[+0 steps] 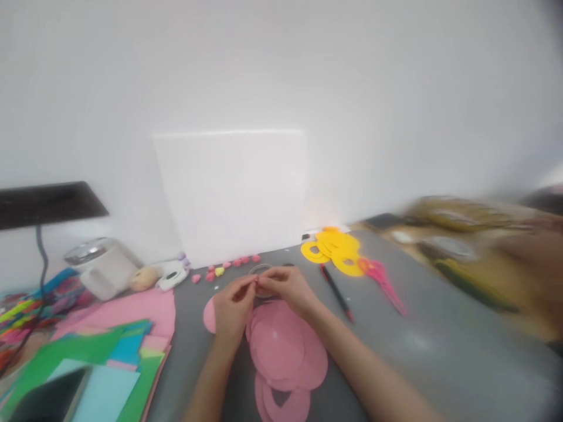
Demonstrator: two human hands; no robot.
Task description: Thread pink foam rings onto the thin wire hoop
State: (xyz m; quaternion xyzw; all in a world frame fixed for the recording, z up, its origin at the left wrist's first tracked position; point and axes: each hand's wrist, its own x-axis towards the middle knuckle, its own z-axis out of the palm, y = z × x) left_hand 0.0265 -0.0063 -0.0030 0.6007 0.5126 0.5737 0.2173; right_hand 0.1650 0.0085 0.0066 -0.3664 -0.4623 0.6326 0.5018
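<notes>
My left hand (pixel 234 306) and my right hand (pixel 288 288) meet above the grey table (pixel 176 363), fingertips pinched together. Between them is something small and pinkish, too small to make out. Just beneath and behind the fingers lies a round ring-shaped object (pixel 260 269), partly hidden. Overlapping pink paper circles (pixel 281 346) are piled below my hands, between my forearms. Another pink circle (pixel 209 316) shows to the left of my left hand. Small pink beads (pixel 237 262) and a yellow one (pixel 219 271) lie in a row behind my hands.
Yellow paper rings (pixel 347 261), pink scissors (pixel 385 284) and a black-and-red pen (pixel 338 295) lie at right. Coloured paper sheets (pixel 105 387), a white mug (pixel 108 275) and a phone-like dark object (pixel 50 398) are at left. A white board (pixel 237 193) leans on the wall.
</notes>
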